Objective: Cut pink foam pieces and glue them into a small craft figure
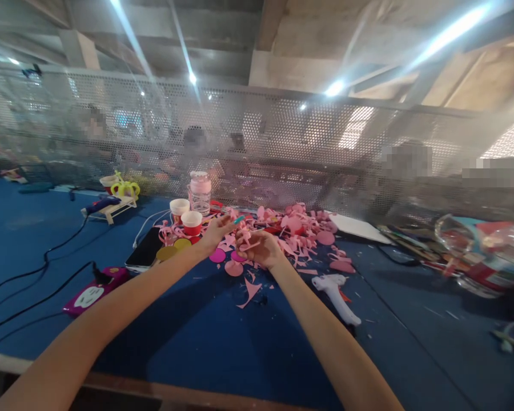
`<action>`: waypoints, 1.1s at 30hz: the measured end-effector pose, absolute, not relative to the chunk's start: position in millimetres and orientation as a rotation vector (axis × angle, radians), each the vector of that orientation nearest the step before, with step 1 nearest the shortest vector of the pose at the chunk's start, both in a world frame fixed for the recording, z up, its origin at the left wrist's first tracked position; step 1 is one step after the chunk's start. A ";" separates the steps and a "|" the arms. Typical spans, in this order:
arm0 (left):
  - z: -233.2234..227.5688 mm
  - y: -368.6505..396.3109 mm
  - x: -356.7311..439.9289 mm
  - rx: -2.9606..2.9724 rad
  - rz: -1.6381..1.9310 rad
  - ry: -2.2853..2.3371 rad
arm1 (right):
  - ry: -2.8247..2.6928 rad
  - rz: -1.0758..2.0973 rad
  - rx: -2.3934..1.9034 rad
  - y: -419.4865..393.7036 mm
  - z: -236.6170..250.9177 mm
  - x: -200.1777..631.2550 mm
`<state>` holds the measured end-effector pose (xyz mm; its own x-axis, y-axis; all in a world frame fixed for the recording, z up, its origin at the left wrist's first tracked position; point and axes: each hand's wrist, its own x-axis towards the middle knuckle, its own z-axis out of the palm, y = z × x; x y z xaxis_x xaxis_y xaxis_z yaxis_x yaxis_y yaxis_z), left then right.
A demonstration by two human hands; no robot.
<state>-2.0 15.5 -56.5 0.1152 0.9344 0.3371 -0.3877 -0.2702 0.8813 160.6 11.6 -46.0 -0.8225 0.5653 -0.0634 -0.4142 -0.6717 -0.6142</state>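
My left hand (216, 234) reaches over the pile with its fingers closed together. A small teal piece (239, 220) shows at its fingertips; its kind is too small to tell. My right hand (263, 249) is curled around a pink cut-out shape (246, 237), palm partly facing me. Both hands are close together above a heap of pink scraps and cut-outs (293, 222). Below them lie a pink disc (233, 268), a magenta disc (217, 255) and a curved pink offcut (251, 292) on the blue table (188, 337).
A white hot glue gun (336, 298) lies at right, a purple power strip (96, 291) at left. Red-and-white paper cups (192, 223), a pink bottle (200, 193) and a dark phone (143, 251) stand or lie behind. A perforated metal screen (282, 142) closes the back.
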 end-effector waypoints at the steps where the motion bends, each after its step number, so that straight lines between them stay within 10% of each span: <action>1: -52.3 17.3 1.2 1.206 1.433 0.597 | -0.781 2.442 -0.300 7.6 -48.1 159.8; 33: -26.0 27.0 -24.2 1.560 1.230 0.940 | -1.156 1.881 -0.483 -19.7 -66.8 150.5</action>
<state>-24.2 27.0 -26.0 0.2131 0.9348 0.2840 0.0283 -0.2965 0.9546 150.5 -19.7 -66.8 -0.5614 0.8210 0.1036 -0.4637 -0.2084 -0.8611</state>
